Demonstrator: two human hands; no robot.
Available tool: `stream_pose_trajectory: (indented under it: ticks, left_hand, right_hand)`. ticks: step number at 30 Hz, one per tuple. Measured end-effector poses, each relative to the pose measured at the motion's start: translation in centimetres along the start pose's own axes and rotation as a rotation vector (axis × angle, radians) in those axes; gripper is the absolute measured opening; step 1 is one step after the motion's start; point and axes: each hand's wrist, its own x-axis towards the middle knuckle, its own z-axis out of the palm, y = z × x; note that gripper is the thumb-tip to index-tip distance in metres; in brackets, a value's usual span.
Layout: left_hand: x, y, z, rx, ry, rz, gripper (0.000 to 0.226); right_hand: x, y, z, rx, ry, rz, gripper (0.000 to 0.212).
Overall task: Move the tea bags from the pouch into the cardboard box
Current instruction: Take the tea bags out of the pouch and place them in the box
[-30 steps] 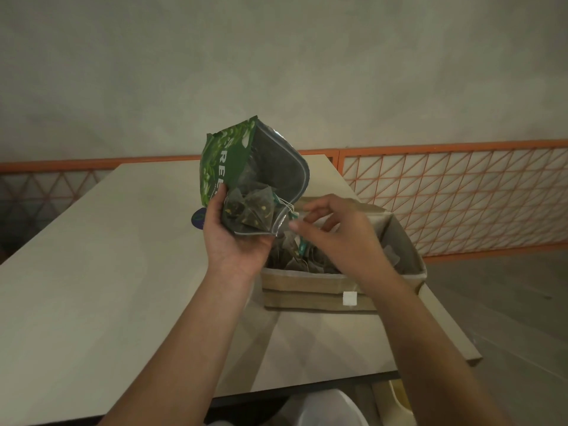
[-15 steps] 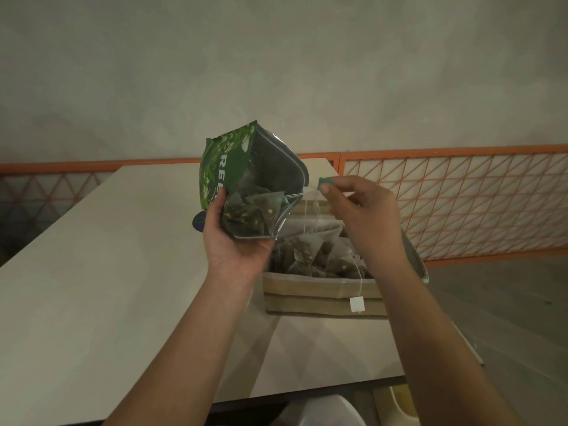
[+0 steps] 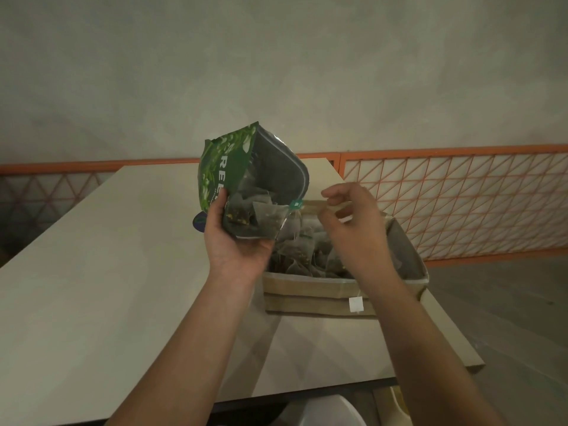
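We grip the green pouch (image 3: 246,179) in our left hand (image 3: 236,241) above the cardboard box (image 3: 319,298), our right hand (image 3: 353,229) loosely curled, holding nothing we can see.

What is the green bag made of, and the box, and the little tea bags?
The pouch looks like glossy printed plastic film with a dull grey lining, creased where the left hand grips it. The cardboard box is matte brown card, probably. The tea bags seem thin see-through mesh; leaf bits show inside.
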Motion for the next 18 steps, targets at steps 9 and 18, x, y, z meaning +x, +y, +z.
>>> stream_pose_trajectory:
  ticks: [9, 18]
  left_hand:
    - [0.0, -0.2, -0.4, 0.042, 0.014, -0.021, 0.057]
    - [0.5, -0.1, -0.3, -0.013, -0.061, -0.024, 0.054]
  right_hand:
    - [-1.5, -1.1, 3.5, -0.458, -0.029, -0.326, 0.025]
    - [-0.5, -1.4, -1.1, 0.298, -0.086, 0.073, 0.027]
